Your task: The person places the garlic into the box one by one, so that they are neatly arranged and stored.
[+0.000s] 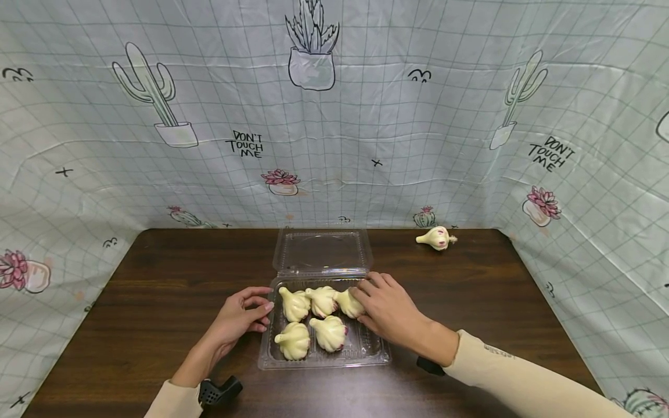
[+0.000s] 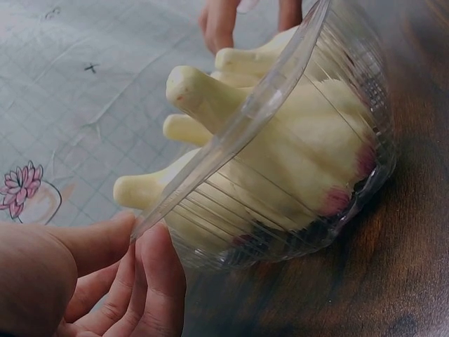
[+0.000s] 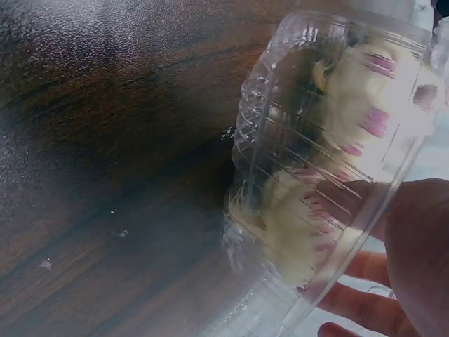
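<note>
A clear plastic container (image 1: 360, 355) with its lid folded back holds several garlic bulbs (image 1: 330, 333), three along its back row and two in front. My left hand (image 1: 235, 319) pinches the container's left rim between thumb and fingers, plainly seen in the left wrist view. My right hand (image 1: 392, 307) reaches over the right rim, its fingers around the back-right bulb (image 1: 349, 304). In the right wrist view, the thumb of my right hand (image 3: 414, 239) lies inside the container against a bulb (image 3: 295, 232), with other fingers partly hidden beyond the rim.
Another garlic bulb (image 1: 438, 238) lies at the back right of the dark wooden table (image 1: 172, 290). The transparent lid (image 1: 323, 251) lies open behind the container. A patterned curtain (image 1: 355, 139) rises along the table's back and sides.
</note>
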A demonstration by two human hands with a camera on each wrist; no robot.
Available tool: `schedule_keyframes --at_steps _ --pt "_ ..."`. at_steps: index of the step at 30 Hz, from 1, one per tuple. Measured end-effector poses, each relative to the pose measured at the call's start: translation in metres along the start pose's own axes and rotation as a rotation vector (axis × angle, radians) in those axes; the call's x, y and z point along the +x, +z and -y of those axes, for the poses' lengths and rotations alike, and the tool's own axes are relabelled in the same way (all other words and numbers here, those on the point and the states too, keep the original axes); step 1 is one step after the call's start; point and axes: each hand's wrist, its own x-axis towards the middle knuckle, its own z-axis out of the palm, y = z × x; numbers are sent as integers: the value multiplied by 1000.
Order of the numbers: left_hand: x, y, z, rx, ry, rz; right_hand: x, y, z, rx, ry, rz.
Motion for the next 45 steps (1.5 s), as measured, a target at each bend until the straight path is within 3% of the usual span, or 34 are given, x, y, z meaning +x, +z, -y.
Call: schedule_keyframes --at_steps 13,19,25,30,40,45 --pt "-1 1 1 1 4 2 0 0 4 -56 67 30" --pt "-1 0 0 6 -1 -2 -4 -7 -6 -12 84 -38" --pt "0 0 0 8 2 2 -11 -14 -40 3 199 -87" --pt "-1 1 0 7 6 9 -23 -12 -80 -23 286 -78" --pt "0 0 0 7 3 -2 -44 15 -138 -23 447 134" --pt "-1 0 2 -3 20 11 -48 28 -154 -38 461 182"
